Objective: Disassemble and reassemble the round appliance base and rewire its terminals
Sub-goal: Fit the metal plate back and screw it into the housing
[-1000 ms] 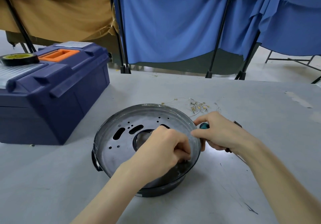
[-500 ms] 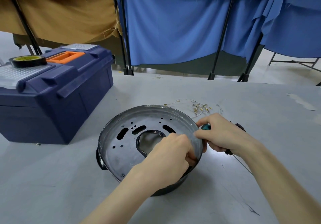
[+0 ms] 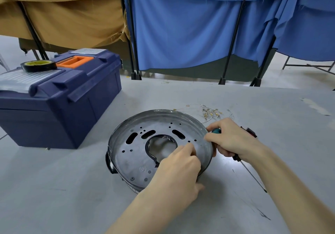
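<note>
Round base (image 3: pixel 135 154) sits mid-tabletop (image 3: pixel 68 188); my left hand (image 3: pixel 178 169) is nearer, fingers bunched on its right side, can't tell if pinching anything; right hand (image 3: pixel 233 139) grips the screwdriver (image 3: pixel 216 130) at the right rim, shaft pointing near-right, away.

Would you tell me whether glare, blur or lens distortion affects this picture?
Head view: glare whitens the table beside the right hand gripping the screwdriver; head view: the toolbox lid blurs toward the left edge; head view: wide-angle distortion slants the curtain poles; the round base is sharp.
</note>
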Tool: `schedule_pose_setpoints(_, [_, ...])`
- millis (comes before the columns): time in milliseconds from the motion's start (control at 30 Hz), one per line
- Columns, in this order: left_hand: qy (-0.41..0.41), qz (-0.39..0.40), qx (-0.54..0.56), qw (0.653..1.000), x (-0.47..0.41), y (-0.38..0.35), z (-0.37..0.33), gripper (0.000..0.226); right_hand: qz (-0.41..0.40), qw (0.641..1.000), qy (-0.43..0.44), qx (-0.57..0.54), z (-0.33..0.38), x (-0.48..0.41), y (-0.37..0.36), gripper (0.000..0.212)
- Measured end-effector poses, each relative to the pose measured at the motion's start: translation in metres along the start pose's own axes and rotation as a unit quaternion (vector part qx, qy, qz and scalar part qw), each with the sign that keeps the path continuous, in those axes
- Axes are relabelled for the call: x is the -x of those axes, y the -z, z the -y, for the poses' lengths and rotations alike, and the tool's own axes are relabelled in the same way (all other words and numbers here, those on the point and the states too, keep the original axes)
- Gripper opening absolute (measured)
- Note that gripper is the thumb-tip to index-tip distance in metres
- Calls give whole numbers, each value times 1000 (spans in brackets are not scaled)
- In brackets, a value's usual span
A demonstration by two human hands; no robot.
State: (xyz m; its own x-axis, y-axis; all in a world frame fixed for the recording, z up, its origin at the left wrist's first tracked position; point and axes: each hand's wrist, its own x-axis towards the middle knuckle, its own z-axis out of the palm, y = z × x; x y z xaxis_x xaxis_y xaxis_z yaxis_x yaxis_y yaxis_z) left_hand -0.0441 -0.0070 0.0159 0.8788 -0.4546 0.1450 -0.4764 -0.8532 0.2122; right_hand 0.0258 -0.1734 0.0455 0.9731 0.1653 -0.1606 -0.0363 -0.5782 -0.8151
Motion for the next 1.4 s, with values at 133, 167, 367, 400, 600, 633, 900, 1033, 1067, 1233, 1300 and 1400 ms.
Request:
schedule_pose_setpoints(133, [-30, -27, -51, 998, 4, 0, -3, 28, -7, 1000, -1, -9, -1, 2, -2, 21])
schedule_pose_setpoints(167, [-47, -42, -85, 994, 4, 1, -4, 24, -9, 1000, -1, -12, -1, 3, -2, 18])
schedule_pose_setpoints(367, [-56, -14, -147, 987, 10, 1, -8, 36, -8, 1000, 6, -27, -5, 3, -1, 18])
schedule_pose_setpoints(400, [-53, -14, -149, 987, 11, 1, -8, 34, -7, 999, 3, -37, -6, 4, 1, 21])
schedule_pose_setpoints(600, [-63, -39, -181, 981, 6, -1, -7, 15, -124, 980, -54, -145, -23, -3, 39, 30])
schedule_pose_setpoints(633, [-65, -45, -179, 981, 6, -3, -6, 14, -143, 976, -62, -156, -29, -5, 45, 26])
schedule_pose_setpoints(900, [-36, -53, -59, 996, -1, 20, 13, 25, -208, 965, -144, -65, -72, -12, 75, 5])
schedule_pose_setpoints(1033, [-13, -75, 15, 997, -5, 38, 22, 27, -193, 968, -156, 33, -73, -15, 70, 3])
schedule_pose_setpoints(1067, [-9, -78, 31, 996, -7, 41, 22, 27, -197, 967, -153, 58, -73, -18, 66, 6])
schedule_pose_setpoints(1233, [19, -60, 88, 994, -10, 47, 26, 38, -212, 947, -168, 173, -66, -38, 49, 30])
schedule_pose_setpoints(1300, [19, -69, 114, 991, -10, 48, 28, 34, -222, 933, -182, 215, -64, -45, 42, 31])
schedule_pose_setpoints(1400, [18, -84, 137, 987, -11, 53, 33, 30, -239, 918, -182, 261, -68, -54, 36, 27])
